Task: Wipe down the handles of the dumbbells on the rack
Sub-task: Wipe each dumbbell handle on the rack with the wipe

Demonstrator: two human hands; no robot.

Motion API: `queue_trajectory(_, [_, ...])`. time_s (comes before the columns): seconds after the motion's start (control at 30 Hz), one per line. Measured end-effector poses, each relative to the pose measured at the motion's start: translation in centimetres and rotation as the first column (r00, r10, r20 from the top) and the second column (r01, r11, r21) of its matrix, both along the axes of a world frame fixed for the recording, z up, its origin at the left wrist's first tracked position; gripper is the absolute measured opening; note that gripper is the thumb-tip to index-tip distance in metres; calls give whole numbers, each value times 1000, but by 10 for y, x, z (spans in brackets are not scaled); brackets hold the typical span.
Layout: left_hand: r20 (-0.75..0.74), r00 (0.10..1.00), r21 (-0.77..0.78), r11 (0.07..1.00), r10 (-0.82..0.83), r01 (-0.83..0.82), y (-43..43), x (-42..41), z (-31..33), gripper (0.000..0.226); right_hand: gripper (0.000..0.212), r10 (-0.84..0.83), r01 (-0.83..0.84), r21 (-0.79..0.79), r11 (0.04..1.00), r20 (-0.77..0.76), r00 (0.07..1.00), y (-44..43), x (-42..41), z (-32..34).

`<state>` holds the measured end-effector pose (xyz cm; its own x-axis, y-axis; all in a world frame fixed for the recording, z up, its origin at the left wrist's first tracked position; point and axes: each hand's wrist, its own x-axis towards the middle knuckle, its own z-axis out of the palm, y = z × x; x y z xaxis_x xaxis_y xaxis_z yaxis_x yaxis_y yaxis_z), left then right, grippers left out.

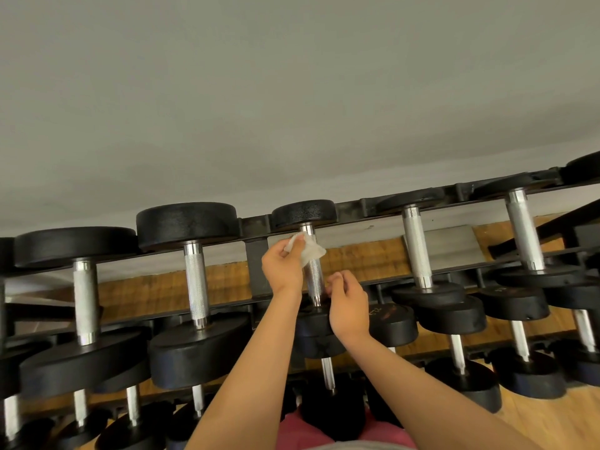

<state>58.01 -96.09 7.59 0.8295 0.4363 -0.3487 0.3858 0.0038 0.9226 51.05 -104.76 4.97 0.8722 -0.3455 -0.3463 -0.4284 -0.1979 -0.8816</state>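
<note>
Cloth (310, 253), soft and light, pinched by left hand (281, 271) fingers against the centre dumbbell's (303, 214) rigid knurled handle (314, 277), mid-frame; right hand (347, 306) fingers curl by its lower end, grip unclear; heavy, best left racked.

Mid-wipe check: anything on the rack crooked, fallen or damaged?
Nothing stands out. The dumbbells sit evenly on the rack, none tipped or fallen. The left hand holds the white wipe against the centre handle; the right hand is by its lower end.
</note>
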Motion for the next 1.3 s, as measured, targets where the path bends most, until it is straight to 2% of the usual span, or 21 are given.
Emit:
queue_trajectory(0.17, [-32, 987, 59, 986, -157, 159, 10, -7, 1, 5, 30, -12, 12, -2, 1000, 6, 1000, 0, 0, 0])
queue_trajectory(0.27, [-101, 960, 71, 961, -260, 268, 19, -10, 4, 9, 32, -11, 11, 9, 1000, 8, 1000, 0, 0, 1])
queue_trajectory(0.4, [-252, 850, 119, 857, -462, 501, 29, -21, 8, 16, 37, -31, 30, 23, 999, 41, 999, 1, -1, 3])
queue_trajectory(0.53, [-408, 687, 221, 665, -601, 713, 27, -33, 9, 25, 35, -68, 65, 47, 997, 47, 997, 1, -3, 3])
queue_trajectory(0.63, [-428, 698, 301, 638, -573, 709, 20, -35, 10, 37, 36, -92, 87, 75, 993, 65, 994, 2, -2, 4])
queue_trajectory(0.8, [-319, 761, 300, 702, -564, 646, 22, -46, 3, 21, 32, -80, 75, 127, 989, 37, 996, 2, -2, -1])
queue_trajectory(0.87, [-273, 807, 368, 718, -524, 591, 23, -53, 3, 18, 29, -37, 35, 153, 988, 9, 999, -3, -3, 0])
queue_trajectory(1.0, [-196, 870, 493, 721, -453, 486, 22, -65, 6, 14, 14, 103, -104, 5, 995, 93, 990, -12, -22, 8])
queue_trajectory(1.1, [-85, 874, 518, 728, -479, 449, 25, -72, 13, 14, 20, 134, -116, -108, 987, 174, 976, -12, -47, 14])
queue_trajectory(1.2, [67, 817, 400, 766, -572, 504, 17, -82, 27, 12, 33, 156, -150, -45, 988, 260, 953, -18, -64, 29])
queue_trajectory(1.3, [129, 746, 229, 752, -653, 619, 1, -94, 35, 7, 41, 182, -214, 74, 974, 306, 934, -35, -74, 43])
